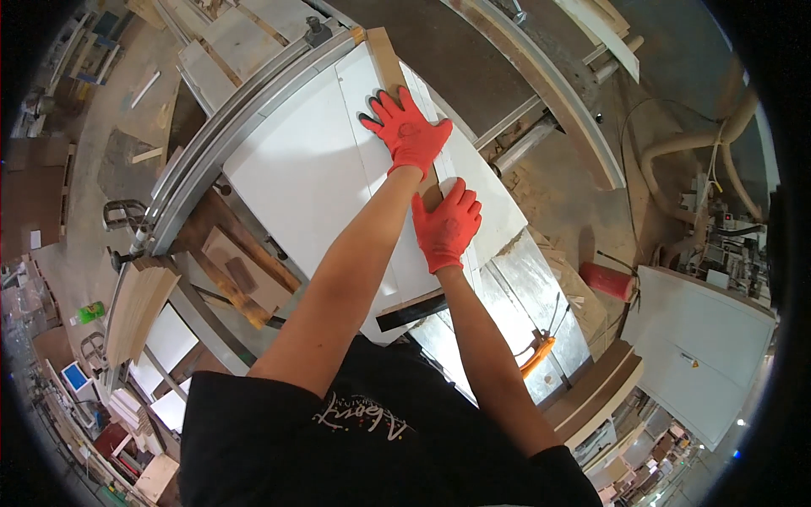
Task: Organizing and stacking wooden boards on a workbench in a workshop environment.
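Observation:
Both of my hands wear red work gloves and lie far forward over large white panels. My left hand, its fingers spread, presses flat across a narrow brown board strip and the panel beside it. Nearer to me, my right hand rests with fingers stretched and thumb apart beside the same strip, which shows between the two gloves. Neither hand grips anything. The gloves cover part of the strip. A black bar crosses at the near end of the panels.
A metal rail frame borders the panels on the left. To the right are a bare metal table surface and an orange-handled tool. Stacked brown boards stand near my right arm. A red cylinder and a white cabinet are farther right.

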A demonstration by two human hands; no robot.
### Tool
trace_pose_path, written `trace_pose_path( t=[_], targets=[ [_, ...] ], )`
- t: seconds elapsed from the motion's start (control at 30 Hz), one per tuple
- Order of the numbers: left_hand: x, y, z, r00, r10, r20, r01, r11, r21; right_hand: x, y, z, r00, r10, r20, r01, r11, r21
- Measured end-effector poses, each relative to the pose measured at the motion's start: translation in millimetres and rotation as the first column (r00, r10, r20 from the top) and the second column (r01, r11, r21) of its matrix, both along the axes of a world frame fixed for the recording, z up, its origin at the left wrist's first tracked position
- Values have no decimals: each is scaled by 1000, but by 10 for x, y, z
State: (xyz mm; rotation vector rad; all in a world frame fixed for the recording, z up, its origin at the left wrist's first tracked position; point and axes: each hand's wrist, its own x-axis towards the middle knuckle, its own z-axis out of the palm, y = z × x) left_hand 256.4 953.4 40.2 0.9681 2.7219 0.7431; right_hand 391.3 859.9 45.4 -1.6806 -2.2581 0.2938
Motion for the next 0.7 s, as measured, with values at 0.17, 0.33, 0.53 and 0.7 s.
trace_pose_path(
  t=[0.17, 0.33, 0.53, 0.7],
  targets=[
    [-114, 12, -82, 988, 2, -153, 13, 995, 96, -55, -11, 51, 999, 10, -38, -10, 1000, -6],
    [-53, -3, -52, 999, 0, -47, 4, 996, 87, -35, -6, 26, 999, -10, -46, 7, 998, -60],
    [-53, -15, -26, 998, 32, -52, -25, 992, 124, -37, 1, -3, 997, -11, -74, 5, 996, -84],
    [-6, 16, 0, 994, 49, -99, -38, 993, 110, -17, 14, -24, 999, -3, -52, 2, 1000, -16]
  ],
)
